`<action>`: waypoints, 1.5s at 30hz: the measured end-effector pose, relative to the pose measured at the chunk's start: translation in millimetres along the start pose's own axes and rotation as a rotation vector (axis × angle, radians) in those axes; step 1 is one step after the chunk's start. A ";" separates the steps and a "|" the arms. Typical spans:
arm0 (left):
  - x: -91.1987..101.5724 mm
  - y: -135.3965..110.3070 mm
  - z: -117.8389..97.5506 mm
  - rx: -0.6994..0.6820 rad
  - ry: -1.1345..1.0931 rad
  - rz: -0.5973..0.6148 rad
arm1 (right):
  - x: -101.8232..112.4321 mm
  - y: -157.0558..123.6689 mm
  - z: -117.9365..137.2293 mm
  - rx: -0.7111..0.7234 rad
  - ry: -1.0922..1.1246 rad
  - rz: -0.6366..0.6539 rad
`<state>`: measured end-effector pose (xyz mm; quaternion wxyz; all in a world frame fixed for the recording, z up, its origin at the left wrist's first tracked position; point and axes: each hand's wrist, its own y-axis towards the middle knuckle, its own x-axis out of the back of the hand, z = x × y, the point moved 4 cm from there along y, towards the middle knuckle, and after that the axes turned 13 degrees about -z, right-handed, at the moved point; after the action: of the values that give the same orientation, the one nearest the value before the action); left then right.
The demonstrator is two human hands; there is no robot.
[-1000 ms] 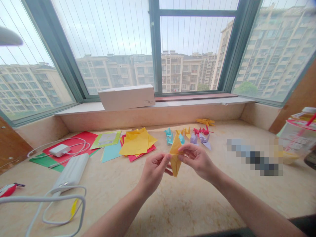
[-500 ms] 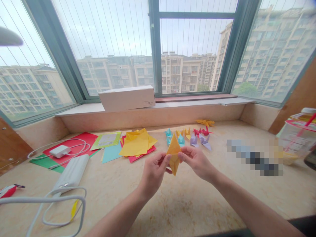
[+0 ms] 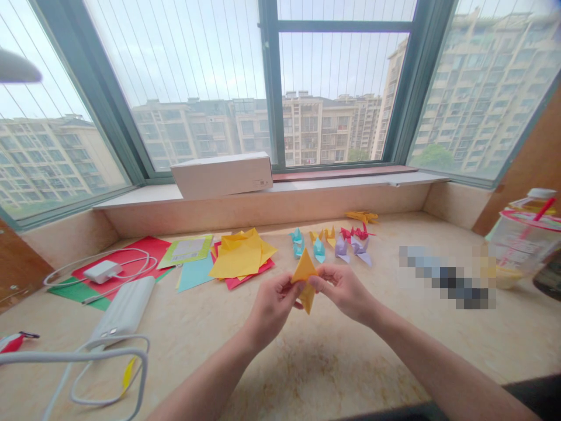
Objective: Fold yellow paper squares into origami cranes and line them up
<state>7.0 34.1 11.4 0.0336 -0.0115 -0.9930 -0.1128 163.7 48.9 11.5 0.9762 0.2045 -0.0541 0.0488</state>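
Note:
Both of my hands hold a folded piece of orange paper (image 3: 304, 275) above the stone counter (image 3: 307, 362). My left hand (image 3: 272, 304) pinches its left side with thumb and fingers closed. My right hand (image 3: 344, 287) pinches its right side, fingers closed on it. The paper is a pointed diamond shape, one tip up and one tip down. Behind it stands a row of small finished paper cranes (image 3: 333, 242) in blue, yellow, purple and red.
A stack of yellow and coloured sheets (image 3: 239, 257) lies left of centre. A white charger with cable (image 3: 103, 270) sits on red paper, a white power bank (image 3: 123, 313) in front. A white box (image 3: 221, 173) rests on the sill. A plastic cup (image 3: 519, 245) stands far right.
The upper flap of the orange paper has been folded down, so the piece looks shorter and more compact. My hands have stayed in nearly the same place.

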 end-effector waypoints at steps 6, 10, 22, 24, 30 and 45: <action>-3.2 -0.9 6.6 -0.006 0.016 0.018 | 0.7 0.0 -2.0 -0.008 -0.064 -0.105; -6.4 -1.0 5.6 0.032 -0.034 0.075 | -0.3 -0.1 -1.9 -0.016 -0.042 -0.112; -17.7 -5.6 13.2 0.146 -0.071 0.204 | -5.2 2.5 -0.9 -0.143 0.228 -0.006; -18.5 -5.8 14.9 0.150 -0.087 0.190 | -5.3 2.3 -1.5 -0.140 0.238 -0.056; -21.7 -6.5 21.2 0.120 -0.135 0.200 | -7.1 0.4 -2.1 -0.205 0.331 -0.119; -26.5 -17.5 21.4 0.273 -0.187 0.440 | -2.8 -3.5 3.9 -0.148 0.304 -0.233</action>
<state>31.5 21.5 -15.2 -0.0335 -0.2327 -0.9714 0.0336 161.0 43.9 13.3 0.9845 0.1272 0.1146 -0.0382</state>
